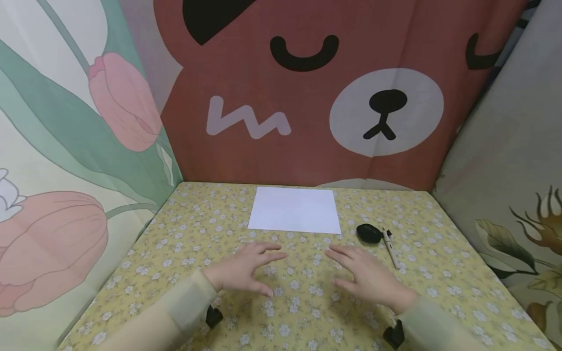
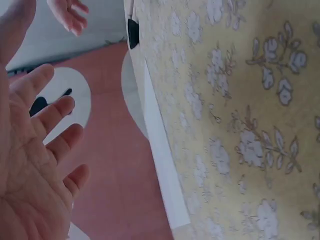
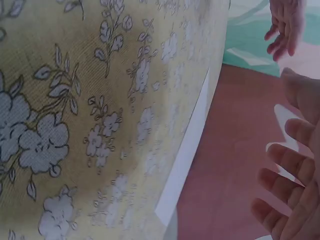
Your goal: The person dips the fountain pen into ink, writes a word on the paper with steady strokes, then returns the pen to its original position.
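Note:
Both hands hover above a flowered yellow tablecloth, palms turned toward each other and fingers spread loosely. My left hand point(image 1: 246, 268) holds nothing; in the left wrist view its palm point(image 2: 30, 165) and relaxed fingers show. Opposite it, my right hand point(image 1: 369, 275) is likewise bare, its fingers point(image 3: 285, 165) slightly bent in the right wrist view. Beyond the hands a blank white sheet of paper point(image 1: 295, 209) lies flat. Right of the paper sits a small black rounded object point(image 1: 369, 234), its kind unclear. A light-coloured pen point(image 1: 391, 249) lies beside it, nearest the right hand.
The tablecloth point(image 1: 175, 239) reaches back to a reddish hanging cloth point(image 1: 307, 156) with a bear face. A tulip-patterned cloth point(image 1: 52, 146) borders the left side, and a plant-patterned cloth point(image 1: 505, 161) borders the right.

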